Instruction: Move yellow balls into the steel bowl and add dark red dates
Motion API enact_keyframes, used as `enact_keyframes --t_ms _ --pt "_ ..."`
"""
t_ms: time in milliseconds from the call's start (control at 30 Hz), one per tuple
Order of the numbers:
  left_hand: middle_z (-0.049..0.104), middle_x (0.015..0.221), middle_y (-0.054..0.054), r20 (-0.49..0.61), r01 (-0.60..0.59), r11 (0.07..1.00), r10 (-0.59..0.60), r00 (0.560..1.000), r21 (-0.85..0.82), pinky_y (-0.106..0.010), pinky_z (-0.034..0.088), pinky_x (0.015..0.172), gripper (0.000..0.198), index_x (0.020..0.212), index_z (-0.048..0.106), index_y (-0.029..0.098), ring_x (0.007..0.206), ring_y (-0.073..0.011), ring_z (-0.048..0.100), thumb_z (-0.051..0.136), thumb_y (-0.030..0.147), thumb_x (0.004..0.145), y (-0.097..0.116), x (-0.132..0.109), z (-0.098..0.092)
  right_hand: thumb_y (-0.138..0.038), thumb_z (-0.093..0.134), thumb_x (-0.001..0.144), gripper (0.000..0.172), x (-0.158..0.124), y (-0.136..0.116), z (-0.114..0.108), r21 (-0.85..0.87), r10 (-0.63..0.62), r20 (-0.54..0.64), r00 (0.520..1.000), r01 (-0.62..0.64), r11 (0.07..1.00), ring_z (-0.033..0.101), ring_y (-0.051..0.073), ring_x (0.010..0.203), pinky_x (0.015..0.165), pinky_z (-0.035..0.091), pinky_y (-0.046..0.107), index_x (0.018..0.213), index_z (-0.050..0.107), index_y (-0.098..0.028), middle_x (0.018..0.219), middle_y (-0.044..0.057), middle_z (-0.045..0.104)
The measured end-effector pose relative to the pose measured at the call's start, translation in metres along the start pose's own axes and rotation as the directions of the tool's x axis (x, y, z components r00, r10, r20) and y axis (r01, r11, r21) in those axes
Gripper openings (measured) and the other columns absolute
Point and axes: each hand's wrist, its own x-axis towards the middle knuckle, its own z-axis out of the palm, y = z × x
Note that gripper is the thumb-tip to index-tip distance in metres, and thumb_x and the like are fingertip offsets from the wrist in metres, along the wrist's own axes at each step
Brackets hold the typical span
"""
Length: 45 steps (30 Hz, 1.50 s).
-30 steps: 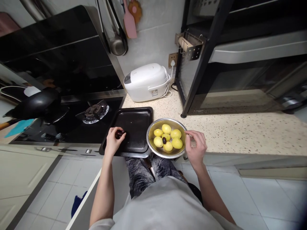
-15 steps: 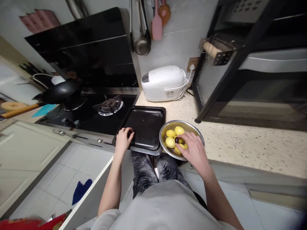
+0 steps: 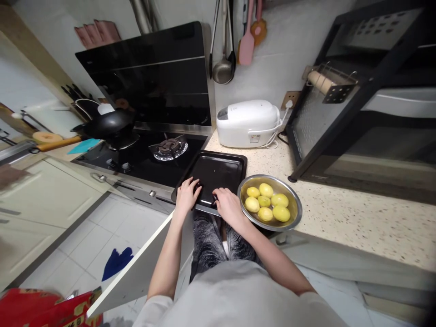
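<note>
My left hand (image 3: 187, 194) is over the left part of a black baking tray (image 3: 218, 169), its fingers closed on a small, dark red, shiny thing (image 3: 198, 185). Over the tray's front right part, my right hand (image 3: 227, 204) pinches a small dark oval thing (image 3: 214, 198), mostly hidden by the fingers. What kind of things these are I cannot tell. Just right of my right hand stands a metal bowl (image 3: 297, 206). In it lie several yellow, oval, lemon-like pieces (image 3: 265, 190).
Behind the tray is a white rice cooker (image 3: 248, 122) with its cord. A gas burner (image 3: 169, 147) and a black wok (image 3: 111, 123) are to the left. On the right stands a dark rack (image 3: 306, 154) with an oven. An open cabinet door (image 3: 136, 268) juts out below.
My right hand has moved left from above the bowl to the tray, carrying the small dark thing. My left hand stays over the tray. The view has shifted a little.
</note>
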Motion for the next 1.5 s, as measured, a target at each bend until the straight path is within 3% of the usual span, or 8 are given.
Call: enact_keyframes --t_ms 333,467,633,767,967,1100,1367,1500 --pt "0.055 0.153 -0.019 0.041 -0.001 1.0 0.002 0.999 -0.015 -0.059 0.047 0.112 0.041 0.141 0.061 0.024 0.143 -0.0342 0.052 0.06 0.031 0.101 0.0 0.003 0.001 -0.001 0.053 0.093 0.032 -0.01 0.0 -0.002 -0.052 -0.059 0.044 0.997 0.062 0.997 0.067 0.028 0.104 0.088 0.051 0.038 0.113 0.073 -0.016 0.109 0.013 0.075" --pt "0.049 0.159 -0.02 0.014 -0.002 0.998 0.003 1.0 -0.068 -0.06 0.043 0.116 0.047 0.146 0.057 0.022 0.15 -0.0358 0.046 0.061 0.03 0.1 0.003 0.001 -0.002 -0.009 0.047 0.102 0.033 -0.037 0.01 -0.025 0.115 -0.089 -0.194 0.977 0.112 0.987 0.066 0.024 0.105 0.092 0.052 0.038 0.124 0.07 -0.018 0.112 0.01 0.074" --pt "0.047 0.162 -0.015 -0.086 -0.15 0.935 0.129 0.988 -0.321 -0.053 0.037 0.124 0.046 0.148 0.055 0.025 0.155 -0.0304 0.039 0.058 0.035 0.103 0.038 -0.006 -0.008 -0.031 0.045 0.105 0.033 -0.085 0.075 -0.06 0.162 0.221 -0.607 0.764 -0.154 0.975 0.063 0.029 0.113 0.097 0.05 0.047 0.123 0.07 -0.019 0.118 0.013 0.073" --pt "0.045 0.164 -0.01 -0.071 -0.263 0.801 0.267 0.961 -0.538 -0.048 0.032 0.129 0.046 0.152 0.051 0.029 0.156 -0.0257 0.039 0.052 0.039 0.106 0.094 -0.014 -0.01 -0.047 0.042 0.098 0.049 -0.114 0.137 -0.062 0.231 0.508 -0.575 0.641 -0.469 0.853 0.066 0.031 0.1 0.09 0.051 0.047 0.122 0.071 -0.014 0.107 0.017 0.074" --pt "0.038 0.168 -0.011 0.041 -0.335 0.637 0.5 0.865 -0.695 -0.048 0.03 0.13 0.053 0.157 0.045 0.028 0.158 -0.0269 0.034 0.051 0.043 0.106 0.167 -0.025 0.007 -0.066 0.052 0.079 0.06 -0.122 0.171 -0.046 0.49 0.708 -0.158 0.688 -0.568 0.661 0.061 0.022 0.053 0.057 0.045 0.033 0.104 0.07 -0.016 0.064 0.004 0.069" --pt "0.033 0.171 -0.014 0.141 -0.305 0.677 0.519 0.843 -0.67 -0.055 0.026 0.13 0.061 0.161 0.038 0.028 0.161 -0.03 0.027 0.053 0.046 0.105 0.192 -0.026 0.022 -0.062 0.046 0.079 0.053 -0.118 0.168 -0.049 0.587 0.711 -0.049 0.702 -0.556 0.589 0.048 0.019 0.035 0.045 0.036 0.029 0.094 0.068 -0.016 0.042 -0.003 0.052" --pt "0.02 0.176 -0.014 0.127 -0.123 0.682 0.305 0.944 -0.72 -0.064 0.012 0.13 0.075 0.164 0.032 0.031 0.164 -0.0344 0.016 0.061 0.052 0.098 0.208 -0.007 0.034 -0.036 0.042 0.091 0.04 -0.071 0.12 -0.096 0.178 0.506 -0.485 0.713 -0.487 0.855 0.058 0.022 0.059 0.059 0.035 0.03 0.095 0.074 -0.013 0.065 0.01 0.069" --pt "0.028 0.172 -0.015 -0.042 -0.073 0.572 0.066 0.997 -0.817 -0.052 0.016 0.133 0.072 0.161 0.037 0.026 0.162 -0.0307 0.024 0.063 0.049 0.098 0.205 0.025 0.039 -0.024 0.042 0.099 0.042 -0.022 0.08 -0.108 -0.06 0.415 -0.499 0.761 -0.508 0.859 0.058 0.019 0.058 0.059 0.031 0.028 0.123 0.072 -0.007 0.07 0.012 0.071"
